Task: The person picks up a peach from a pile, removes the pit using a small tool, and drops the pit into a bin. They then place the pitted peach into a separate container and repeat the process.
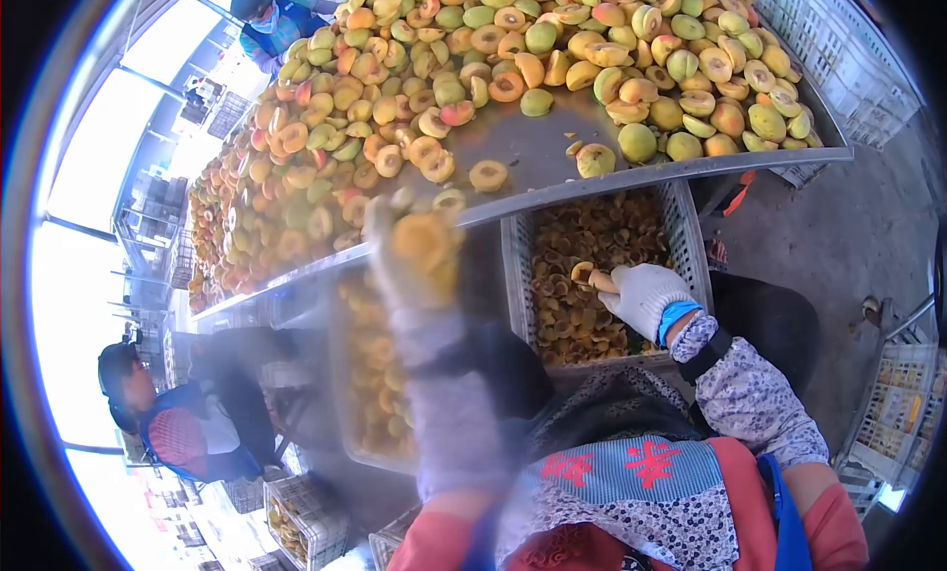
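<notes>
My left hand [390, 265], in a white glove, is smeared by motion in front of the table's near edge. A halved peach [424, 244] with orange flesh shows at its fingers. My right hand [646, 297], also gloved, is closed around a tool with a short wooden handle [602, 282]. A small yellowish piece with a dark centre [583, 272] shows at the tool's tip. Below this hand is a grey plastic crate [688, 238] full of brownish-orange pits or scraps [592, 324]. Halved peaches [488, 175] and greener ones [637, 142] are piled on the metal table [533, 142].
A tub of yellow fruit pieces [375, 374], partly blurred, stands left of the crate. One co-worker [197, 413] sits at the left; another person [276, 24] is at the far side. More crates [306, 517] stand on the floor, and white crates [838, 53] behind the table.
</notes>
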